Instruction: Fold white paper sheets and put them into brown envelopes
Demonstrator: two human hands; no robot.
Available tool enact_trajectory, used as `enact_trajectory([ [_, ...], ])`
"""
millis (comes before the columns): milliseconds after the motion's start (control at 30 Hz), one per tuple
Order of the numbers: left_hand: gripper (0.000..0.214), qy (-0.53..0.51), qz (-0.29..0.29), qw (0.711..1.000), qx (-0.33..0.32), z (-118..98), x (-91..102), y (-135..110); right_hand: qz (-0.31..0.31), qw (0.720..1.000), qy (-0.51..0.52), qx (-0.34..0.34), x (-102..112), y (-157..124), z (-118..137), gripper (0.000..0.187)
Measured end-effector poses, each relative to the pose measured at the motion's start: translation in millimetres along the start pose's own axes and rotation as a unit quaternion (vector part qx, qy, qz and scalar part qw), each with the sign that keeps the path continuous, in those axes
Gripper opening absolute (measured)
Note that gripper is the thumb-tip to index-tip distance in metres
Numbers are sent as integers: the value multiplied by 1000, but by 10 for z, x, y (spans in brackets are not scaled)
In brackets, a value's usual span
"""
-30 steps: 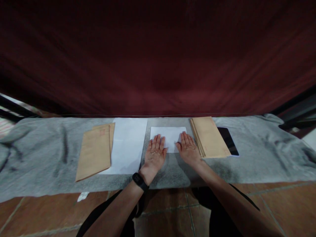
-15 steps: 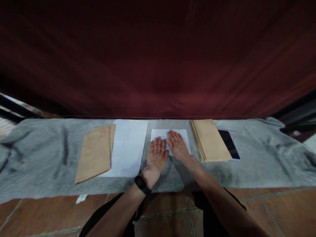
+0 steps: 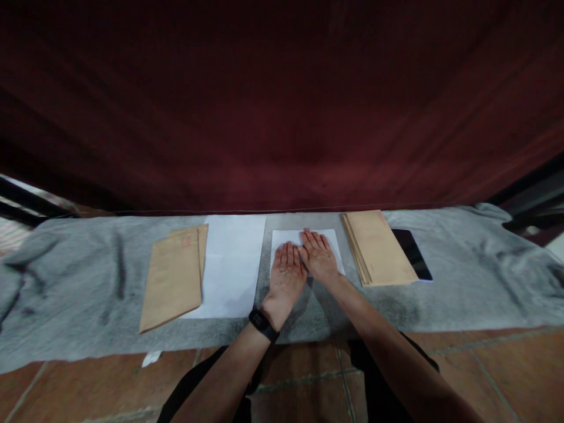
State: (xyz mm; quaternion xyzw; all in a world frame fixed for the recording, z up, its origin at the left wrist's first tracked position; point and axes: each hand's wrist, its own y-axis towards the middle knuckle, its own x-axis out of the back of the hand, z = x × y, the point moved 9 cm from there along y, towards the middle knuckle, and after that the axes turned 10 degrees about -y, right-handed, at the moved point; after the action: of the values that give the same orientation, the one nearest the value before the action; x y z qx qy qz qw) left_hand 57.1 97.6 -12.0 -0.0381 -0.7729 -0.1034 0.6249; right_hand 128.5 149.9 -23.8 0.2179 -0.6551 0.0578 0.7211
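Note:
A small white sheet of paper (image 3: 333, 239), perhaps folded, lies on the grey cloth in front of me. Both palms press flat on it. My left hand (image 3: 288, 273), with a black band on its wrist, covers the paper's left part with fingers stretched out. Over the middle and right part rests my right hand (image 3: 321, 255), also flat, its thumb side touching the left hand's fingers. Much of the paper is hidden beneath the hands. Left of them is a larger white stack or sheet of paper (image 3: 233, 264).
Brown envelopes (image 3: 171, 282) overlap the large paper's left side. More brown envelopes (image 3: 381, 249) are stacked at the right, partly over a dark phone or tablet (image 3: 413, 252). The grey cloth (image 3: 467, 270) ends at a tiled floor (image 3: 304, 370); a dark red curtain (image 3: 282, 117) hangs behind.
My left hand has slid right across the small paper until it meets my right hand, which stays nearly in place. The whole view has shifted slightly.

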Motion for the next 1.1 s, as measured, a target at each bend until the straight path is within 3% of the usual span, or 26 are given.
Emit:
enact_trajectory([
  [267,56,-38,69,996,-34,75,-104,288,17,999,4,-27,8,19,-71,51],
  [533,57,-50,62,997,18,247,-124,414,-7,999,-15,-50,-4,11,-103,51],
  [667,57,-47,45,996,53,347,-137,404,-27,998,-25,-55,13,-31,-131,53],
  [1100,60,-22,16,998,58,421,-89,204,-40,996,-46,-72,34,-176,-290,59],
])
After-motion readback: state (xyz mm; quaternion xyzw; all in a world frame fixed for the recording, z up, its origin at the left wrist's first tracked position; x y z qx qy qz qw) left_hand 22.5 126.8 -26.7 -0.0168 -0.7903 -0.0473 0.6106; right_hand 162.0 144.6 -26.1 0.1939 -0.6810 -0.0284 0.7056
